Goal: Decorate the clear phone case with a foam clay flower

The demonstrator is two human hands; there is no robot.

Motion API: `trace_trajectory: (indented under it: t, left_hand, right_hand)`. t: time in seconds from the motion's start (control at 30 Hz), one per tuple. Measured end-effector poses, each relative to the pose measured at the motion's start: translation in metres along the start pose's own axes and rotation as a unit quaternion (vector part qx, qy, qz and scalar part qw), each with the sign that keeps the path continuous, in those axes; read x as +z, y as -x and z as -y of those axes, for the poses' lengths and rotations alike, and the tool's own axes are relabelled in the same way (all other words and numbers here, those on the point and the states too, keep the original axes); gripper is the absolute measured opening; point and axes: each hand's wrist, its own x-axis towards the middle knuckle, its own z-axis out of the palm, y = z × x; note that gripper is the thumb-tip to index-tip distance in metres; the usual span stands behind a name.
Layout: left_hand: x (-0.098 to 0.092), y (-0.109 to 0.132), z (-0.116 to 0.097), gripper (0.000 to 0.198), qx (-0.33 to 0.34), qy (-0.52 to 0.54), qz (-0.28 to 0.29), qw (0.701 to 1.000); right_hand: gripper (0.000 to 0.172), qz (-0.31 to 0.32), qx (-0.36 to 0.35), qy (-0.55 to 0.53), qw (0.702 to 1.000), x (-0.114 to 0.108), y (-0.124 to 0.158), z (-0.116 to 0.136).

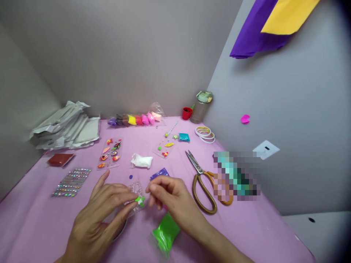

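My left hand (102, 215) pinches a small green-and-white clay piece (140, 200) between thumb and fingertips. Behind the piece lies a clear plastic mould (136, 188), partly covered by my left hand. Just to the right, my right hand (170, 193) is closed with thumb and index finger together; I cannot make out anything between them. Under my right wrist rests a bright green packet of clay (166, 233). A purple-blue packet (159, 173) sits behind the right fingers, and a small blue dot of clay (131, 176) lies beyond the mould.
Large scissors (204, 191) lie open at right, beside a blurred patch. Further back are a white packet (142, 161), sticker sheets (111, 153), tape rolls (204, 134), a red cup (187, 113) and a bottle (201, 107). Silvery packs (68, 126) are piled at left, near gem strips (71, 182).
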Motion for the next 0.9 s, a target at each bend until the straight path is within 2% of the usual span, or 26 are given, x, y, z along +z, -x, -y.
trace_trajectory:
  t: [0.03, 0.1, 0.13, 0.17, 0.2, 0.23, 0.27, 0.33, 0.4, 0.47, 0.7, 0.9]
  left_hand:
    - [0.0, 0.001, 0.0, 0.021, -0.003, 0.001, -0.003, 1.0]
    - [0.0, 0.001, 0.0, 0.02, -0.003, 0.007, -0.011, 1.0]
    - [0.0, 0.001, 0.0, 0.021, -0.001, 0.011, -0.016, 1.0]
    - [0.0, 0.001, 0.0, 0.022, 0.0, 0.015, -0.019, 1.0]
    - [0.0, 0.001, -0.001, 0.022, 0.001, 0.019, -0.021, 1.0]
    - [0.0, 0.001, -0.001, 0.022, 0.001, 0.022, -0.022, 1.0]
    - [0.0, 0.001, -0.001, 0.022, 0.0, 0.025, -0.022, 0.999]
    - [0.002, 0.003, 0.001, 0.023, -0.01, 0.033, -0.013, 0.999]
    - [0.004, 0.006, 0.004, 0.022, -0.024, 0.043, -0.009, 0.999]
    - [0.007, 0.009, 0.007, 0.021, -0.037, 0.052, -0.008, 0.998]
    - [0.008, 0.011, 0.012, 0.02, -0.052, 0.06, 0.008, 0.997]
    - [0.009, 0.012, 0.01, 0.017, -0.063, 0.069, -0.01, 0.996]
  right_hand:
    - [0.033, -0.056, -0.037, 0.071, 0.995, -0.009, 0.005, 0.004]
    - [0.033, -0.154, -0.074, 0.127, 0.977, -0.037, 0.018, 0.007]
    - [0.031, -0.207, -0.093, 0.148, 0.963, -0.055, 0.025, 0.005]
    - [0.028, -0.279, -0.124, 0.181, 0.935, -0.075, 0.032, 0.002]
    - [0.029, -0.368, -0.163, 0.274, 0.874, -0.096, 0.039, -0.004]
    - [0.031, -0.421, -0.17, 0.358, 0.816, -0.117, 0.046, -0.011]
    - [0.033, -0.446, -0.16, 0.418, 0.775, -0.136, 0.051, -0.018]
    - [0.036, -0.462, -0.129, 0.494, 0.725, -0.166, 0.059, -0.034]
    - [0.037, -0.448, -0.107, 0.537, 0.707, -0.184, 0.062, -0.047]
    - [0.038, -0.431, -0.098, 0.563, 0.698, -0.192, 0.063, -0.055]
    - [0.037, -0.407, -0.087, 0.589, 0.693, -0.196, 0.056, -0.065]
    - [0.037, -0.456, -0.129, 0.57, 0.671, -0.194, 0.06, -0.054]
